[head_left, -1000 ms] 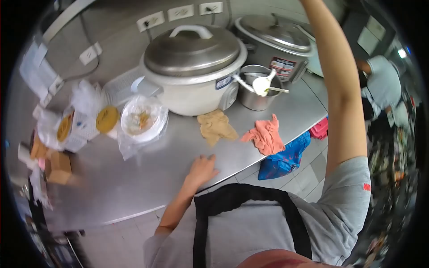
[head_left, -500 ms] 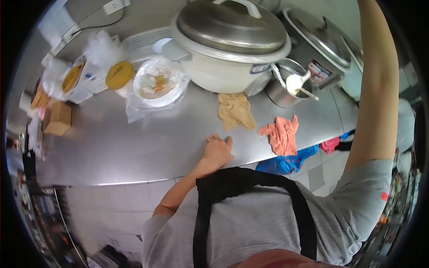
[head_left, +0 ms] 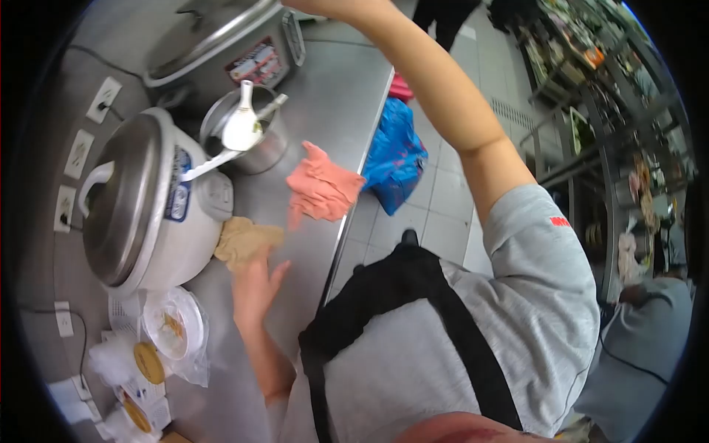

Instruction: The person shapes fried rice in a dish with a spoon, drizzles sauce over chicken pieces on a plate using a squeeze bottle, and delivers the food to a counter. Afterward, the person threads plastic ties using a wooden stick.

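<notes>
My left hand [head_left: 255,284] is over the steel counter, thumb apart from the fingers. Its slightly blurred fingertips meet the lower edge of a tan cloth [head_left: 249,241]. Up at the top edge, my right hand [head_left: 325,6] is cut off by the frame beside the far cooker [head_left: 258,63]; its fingers cannot be made out. A crumpled pink cloth [head_left: 323,184] lies near the counter's front edge. Left of it, a steel pot [head_left: 267,150] holds a white ladle [head_left: 240,129] and other utensils. The large white cooker [head_left: 185,244] has its metal lid on.
A bagged white bowl [head_left: 173,325] and yellow-lidded containers [head_left: 149,362] are at lower left. A blue bag [head_left: 395,159] is beyond the counter edge [head_left: 343,229]. At lower right is another person [head_left: 639,362]; shelving [head_left: 591,148] lines the right side.
The view has swung round to the right, turning the counter upright in the frame. My left hand has moved up to the tan cloth. My right hand has come partly into view at the top.
</notes>
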